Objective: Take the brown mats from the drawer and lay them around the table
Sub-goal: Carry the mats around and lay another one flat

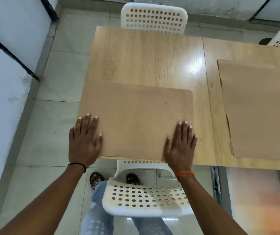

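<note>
Risk: textured brown rectangular mat [136, 121] overhanging left and near edges of pale wood-grain worktop [152, 60]; if palms keep pushing outward, mat likely sliding off toward white perforated plastic chair [146, 199]. Left hand [83, 141] pressing mat's near-left corner, partly off worktop edge; right hand [180, 146] pressing near-right corner. Both grips flat, fingers spread, clasping nothing. Stack of further brown mats [258, 107] lying well apart, right.
</note>
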